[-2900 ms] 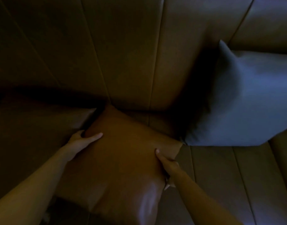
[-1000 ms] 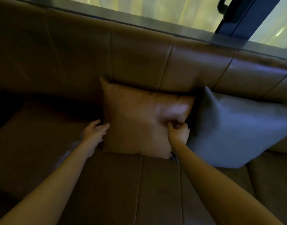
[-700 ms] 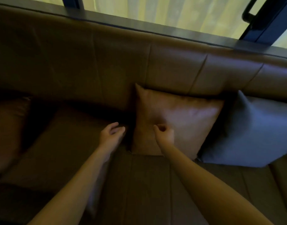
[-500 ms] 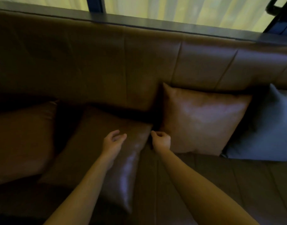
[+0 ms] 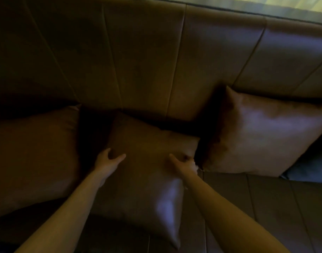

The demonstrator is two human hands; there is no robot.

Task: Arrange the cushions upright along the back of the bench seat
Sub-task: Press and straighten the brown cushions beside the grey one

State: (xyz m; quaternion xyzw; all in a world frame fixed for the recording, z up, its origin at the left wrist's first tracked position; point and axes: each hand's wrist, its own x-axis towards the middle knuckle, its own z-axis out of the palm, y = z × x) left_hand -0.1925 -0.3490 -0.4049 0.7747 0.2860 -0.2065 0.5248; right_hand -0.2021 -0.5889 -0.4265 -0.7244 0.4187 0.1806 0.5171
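Note:
A brown leather cushion [image 5: 147, 172] lies flat on the bench seat in the middle. My left hand [image 5: 108, 161] grips its left edge, thumb on top. Its right edge is held by my right hand [image 5: 184, 164], fingers curled around it. To the right, a tan cushion [image 5: 262, 136] stands upright against the padded backrest [image 5: 147, 57]. A third brown cushion [image 5: 34, 154] rests at the left, leaning back. A grey cushion [image 5: 309, 168] shows only a corner at the far right.
The brown leather seat [image 5: 266, 207] extends to the right and front. A dark ledge and a lit window [image 5: 293, 4] run above the backrest at the top right.
My view has swung left from the upright tan cushion. Both hands left it, moved onto the flat middle cushion and closed on its two side edges.

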